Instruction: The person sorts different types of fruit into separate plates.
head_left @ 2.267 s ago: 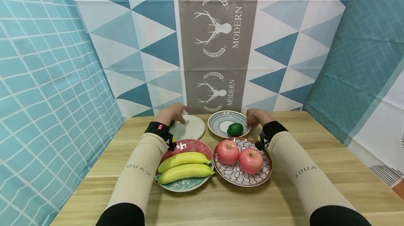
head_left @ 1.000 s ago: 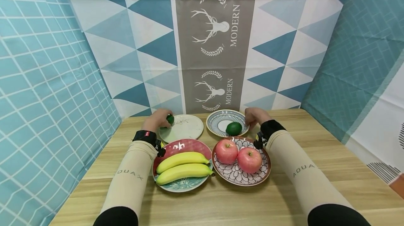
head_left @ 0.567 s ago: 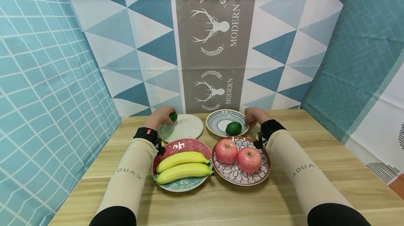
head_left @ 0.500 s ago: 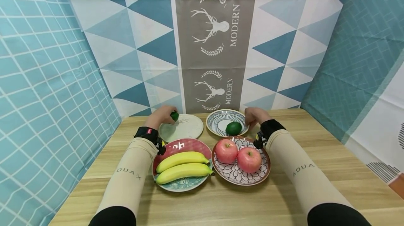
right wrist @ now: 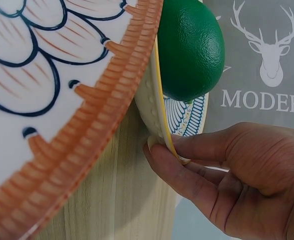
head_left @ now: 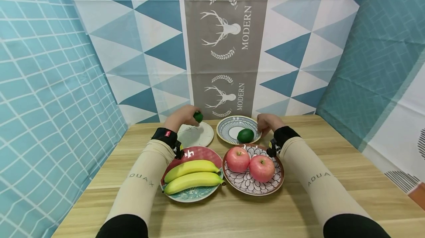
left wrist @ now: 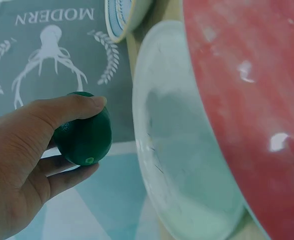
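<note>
My left hand [head_left: 184, 116] pinches a dark green lime [left wrist: 84, 137] between thumb and fingers. It is held in the air over the back of a pale plate [head_left: 196, 136], whose twig pattern is partly covered by the hand. At the back right, my right hand [head_left: 269, 123] pinches the rim of a blue-and-white striped dish [head_left: 227, 127]; the right wrist view shows thumb and fingers [right wrist: 184, 175] on either side of that rim. A second green lime [head_left: 245, 135] lies inside this dish, near the pinched edge.
In front, two bananas [head_left: 194, 182] lie on a red-and-green plate [head_left: 194, 152]. Beside it, two red apples [head_left: 262, 168] sit on a brown-rimmed flower plate [head_left: 254, 193]. The plates stand close together on a wooden table [head_left: 212, 219], with a patterned wall sheet [head_left: 229, 57] behind.
My left hand has taken hold of the lime at the pale plate's left, then lifted it and moved it rightward. The right hand has stayed at the striped dish's rim.
</note>
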{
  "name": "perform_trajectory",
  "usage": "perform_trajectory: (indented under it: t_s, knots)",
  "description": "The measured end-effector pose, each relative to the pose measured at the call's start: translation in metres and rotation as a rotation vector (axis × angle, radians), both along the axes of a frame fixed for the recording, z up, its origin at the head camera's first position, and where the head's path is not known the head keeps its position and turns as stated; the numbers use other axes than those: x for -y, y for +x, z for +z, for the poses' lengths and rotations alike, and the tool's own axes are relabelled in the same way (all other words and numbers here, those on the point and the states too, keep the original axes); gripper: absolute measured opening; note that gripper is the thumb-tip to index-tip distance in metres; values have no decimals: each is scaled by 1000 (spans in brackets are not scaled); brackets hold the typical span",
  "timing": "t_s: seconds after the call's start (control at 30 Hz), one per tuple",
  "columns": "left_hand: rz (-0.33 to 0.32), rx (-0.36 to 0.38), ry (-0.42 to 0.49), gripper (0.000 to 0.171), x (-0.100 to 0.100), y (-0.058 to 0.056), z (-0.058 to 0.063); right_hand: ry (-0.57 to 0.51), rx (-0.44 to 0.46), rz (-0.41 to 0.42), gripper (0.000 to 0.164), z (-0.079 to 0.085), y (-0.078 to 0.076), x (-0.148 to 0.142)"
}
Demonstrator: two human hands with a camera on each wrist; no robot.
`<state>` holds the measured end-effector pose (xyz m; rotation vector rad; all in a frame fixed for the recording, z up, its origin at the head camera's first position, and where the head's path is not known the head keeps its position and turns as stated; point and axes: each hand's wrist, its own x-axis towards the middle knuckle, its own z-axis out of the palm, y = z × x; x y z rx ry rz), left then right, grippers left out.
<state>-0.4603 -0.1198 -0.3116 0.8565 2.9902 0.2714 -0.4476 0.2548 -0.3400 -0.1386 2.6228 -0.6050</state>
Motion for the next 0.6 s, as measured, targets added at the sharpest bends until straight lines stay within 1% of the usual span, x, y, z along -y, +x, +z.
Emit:
perform_trajectory:
  t_s: [0.17, 0.2, 0.37, 0.5, 0.6]
  knots:
    - [-22, -25, 1, 49, -16, -1, 6, -24, -5, -27, 12, 1, 2, -1]
    - [-29, -27, 4, 49, -19, -1, 7, -24, -10, -22, 13, 1, 2, -1]
    - [-53, -22, 6, 52, -36, 5, 9, -31, 5, -21, 15, 0, 1, -1]
    - [-52, -15, -7, 54, -50, 9, 9, -39, 17, -36, 18, 0, 2, 0]
    - [-47, -26, -25, 53, -59, 10, 9, -29, 13, -33, 21, 0, 3, 1]
